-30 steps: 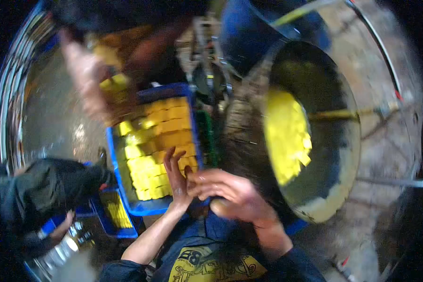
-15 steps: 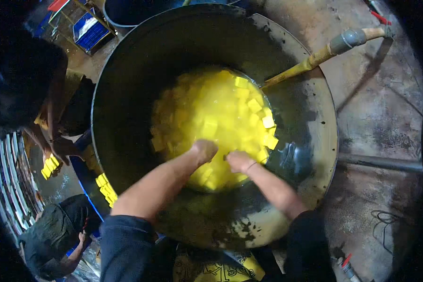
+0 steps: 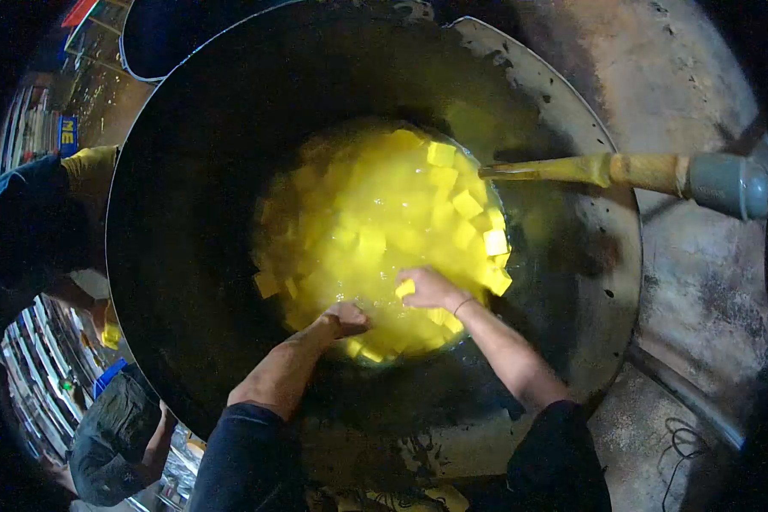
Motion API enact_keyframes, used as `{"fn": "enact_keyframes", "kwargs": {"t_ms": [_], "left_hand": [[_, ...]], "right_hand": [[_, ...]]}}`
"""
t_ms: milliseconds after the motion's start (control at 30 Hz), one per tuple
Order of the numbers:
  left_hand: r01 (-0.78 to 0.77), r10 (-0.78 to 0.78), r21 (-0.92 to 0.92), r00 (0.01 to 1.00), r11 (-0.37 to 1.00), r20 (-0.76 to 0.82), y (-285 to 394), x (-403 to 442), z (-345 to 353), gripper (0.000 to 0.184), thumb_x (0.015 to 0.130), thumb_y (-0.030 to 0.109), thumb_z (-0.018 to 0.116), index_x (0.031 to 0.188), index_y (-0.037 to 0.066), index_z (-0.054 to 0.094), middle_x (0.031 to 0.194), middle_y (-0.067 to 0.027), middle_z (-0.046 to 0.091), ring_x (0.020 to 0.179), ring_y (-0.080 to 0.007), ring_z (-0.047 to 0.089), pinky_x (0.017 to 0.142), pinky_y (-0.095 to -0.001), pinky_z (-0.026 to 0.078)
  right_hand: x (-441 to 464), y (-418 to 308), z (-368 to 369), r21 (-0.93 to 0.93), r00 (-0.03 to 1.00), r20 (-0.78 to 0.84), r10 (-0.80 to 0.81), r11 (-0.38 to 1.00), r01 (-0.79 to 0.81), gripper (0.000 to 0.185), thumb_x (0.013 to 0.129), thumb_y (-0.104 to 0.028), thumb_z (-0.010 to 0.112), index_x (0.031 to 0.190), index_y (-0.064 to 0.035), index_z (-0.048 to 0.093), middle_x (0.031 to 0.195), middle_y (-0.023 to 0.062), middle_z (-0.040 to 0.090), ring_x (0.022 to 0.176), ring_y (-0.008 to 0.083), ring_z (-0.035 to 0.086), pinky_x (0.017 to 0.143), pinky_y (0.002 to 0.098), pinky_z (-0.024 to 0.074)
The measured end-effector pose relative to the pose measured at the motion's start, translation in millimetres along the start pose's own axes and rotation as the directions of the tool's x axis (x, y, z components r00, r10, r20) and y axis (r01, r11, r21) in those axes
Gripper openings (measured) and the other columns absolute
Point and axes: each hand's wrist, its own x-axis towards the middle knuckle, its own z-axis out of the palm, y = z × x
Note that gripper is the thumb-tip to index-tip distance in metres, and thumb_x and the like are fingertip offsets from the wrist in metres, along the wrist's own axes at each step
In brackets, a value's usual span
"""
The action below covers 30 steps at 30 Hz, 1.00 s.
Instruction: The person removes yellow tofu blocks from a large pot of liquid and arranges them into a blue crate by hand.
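We count one large pan (image 3: 196, 213), one wooden-handled tool (image 3: 606, 170), two bare hands of our own, left hand (image 3: 347, 319) and right hand (image 3: 427, 288). One yellow block (image 3: 405, 289) in right. Many yellow blocks (image 3: 467, 205) in pan: we make out more than ten, rest too blurred for exact count. One wristband (image 3: 462, 305), two dark sleeves (image 3: 247, 461). Two other people (image 3: 115, 435). One dark vessel (image 3: 175, 34) beyond pan, one floor pipe (image 3: 687, 397), one loose cable (image 3: 681, 442), one lettered blue panel (image 3: 67, 135).
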Motion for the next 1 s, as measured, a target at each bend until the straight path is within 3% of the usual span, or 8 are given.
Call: {"fn": "enact_keyframes", "kwargs": {"t_ms": [100, 233, 400, 467, 567, 600, 667, 1000], "left_hand": [[-0.03, -0.033, -0.148, 0.915, 0.989, -0.402, -16, 19, 82, 0.02, 0.086, 0.02, 0.051, 0.098, 0.01, 0.063, 0.094, -0.0089, 0.064, 0.095, -0.0225, 0.06, 0.074, -0.0353, 0.049], [0.187, -0.208, -0.293, 0.977, 0.938, -0.04, -19, 32, 104, 0.022, 0.086, 0.022, 0.049, 0.097, 0.01, 0.063, 0.102, -0.0099, 0.064, 0.077, -0.0261, 0.064, 0.072, -0.0385, 0.053], [0.197, -0.109, -0.373, 0.964, 0.907, 0.243, -35, 17, -14, 0.024, 0.085, 0.021, 0.058, 0.104, 0.007, 0.064, 0.108, -0.0132, 0.064, 0.093, -0.0217, 0.063, 0.079, -0.0379, 0.053], [0.271, -0.122, -0.946, 0.96, 0.18, 0.252, -55, 4, -35, 0.031, 0.086, 0.024, 0.058, 0.114, 0.009, 0.062, 0.113, -0.0148, 0.062, 0.103, -0.0236, 0.059, 0.078, -0.0417, 0.054], [0.097, -0.294, -0.986, 0.946, -0.139, 0.135, -84, 1, -42, 0.039, 0.086, 0.03, 0.057, 0.121, 0.013, 0.055, 0.121, -0.0082, 0.056, 0.109, -0.0211, 0.054, 0.075, -0.0396, 0.055], [-0.063, -0.392, -0.985, 0.92, -0.161, 0.006, -86, -1, -45, 0.037, 0.086, 0.029, 0.059, 0.118, 0.012, 0.057, 0.12, -0.0083, 0.057, 0.109, -0.0222, 0.054, 0.08, -0.04, 0.052], [-0.221, -0.46, -0.667, 0.864, -0.712, 0.205, -84, -1, -72, 0.035, 0.085, 0.028, 0.055, 0.117, 0.012, 0.055, 0.117, -0.0079, 0.056, 0.109, -0.0223, 0.053, 0.084, -0.0391, 0.05], [-0.814, -0.816, -0.067, 0.576, -0.578, 0.041, -57, 68, -95, 0.038, 0.087, 0.026, 0.043, 0.112, 0.0, 0.056, 0.105, -0.0132, 0.059, 0.101, -0.0263, 0.056, 0.092, -0.0385, 0.045]], "right_hand": [[36, -31, -42, -0.13, 0.987, -0.125, 0.098, 0.985, -0.114, 0.042, 0.066, -0.025, 0.074, 0.103, -0.0094, 0.063, 0.087, 0.0153, 0.065, 0.084, 0.0308, 0.064, 0.072, 0.0419, 0.053], [73, -58, -21, -0.378, 0.891, -0.454, -0.013, 0.908, -0.18, 0.03, 0.072, -0.024, 0.073, 0.094, -0.0061, 0.066, 0.071, 0.0165, 0.059, 0.073, 0.0296, 0.064, 0.065, 0.0431, 0.052], [101, -36, -13, -0.257, 0.928, -0.256, 0.269, 0.907, -0.334, 0.033, 0.074, -0.022, 0.07, 0.1, -0.003, 0.065, 0.089, 0.021, 0.064, 0.089, 0.0282, 0.064, 0.075, 0.041, 0.0521], [97, -10, -32, 0.159, 0.954, -0.184, 0.236, 0.965, -0.208, 0.041, 0.074, -0.023, 0.07, 0.108, -0.0012, 0.064, 0.097, 0.0174, 0.067, 0.087, 0.023, 0.064, 0.076, 0.0357, 0.0505], [79, 5, -54, 0.513, 0.956, -0.19, 0.224, 0.853, -0.098, 0.047, 0.076, -0.027, 0.071, 0.113, 0.0003, 0.062, 0.099, 0.0109, 0.067, 0.078, 0.0167, 0.061, 0.07, 0.0301, 0.0482], [73, 4, -65, 0.507, 0.955, -0.195, 0.224, 0.857, -0.097, 0.047, 0.076, -0.027, 0.071, 0.113, 0.0003, 0.062, 0.099, 0.0109, 0.067, 0.078, 0.0167, 0.061, 0.07, 0.0301, 0.0482], [53, -9, -88, 0.686, 0.964, 0.122, 0.237, 0.682, -0.254, 0.047, 0.076, -0.019, 0.074, 0.115, 0.002, 0.057, 0.108, 0.0098, 0.063, 0.094, 0.0162, 0.059, 0.08, 0.0275, 0.0468], [36, -81, -69, 0.458, 0.916, -0.316, 0.247, 0.885, -0.081, 0.035, 0.072, -0.016, 0.076, 0.099, -0.0021, 0.058, 0.095, 0.0122, 0.062, 0.082, 0.0174, 0.06, 0.069, 0.0301, 0.0471]]}}
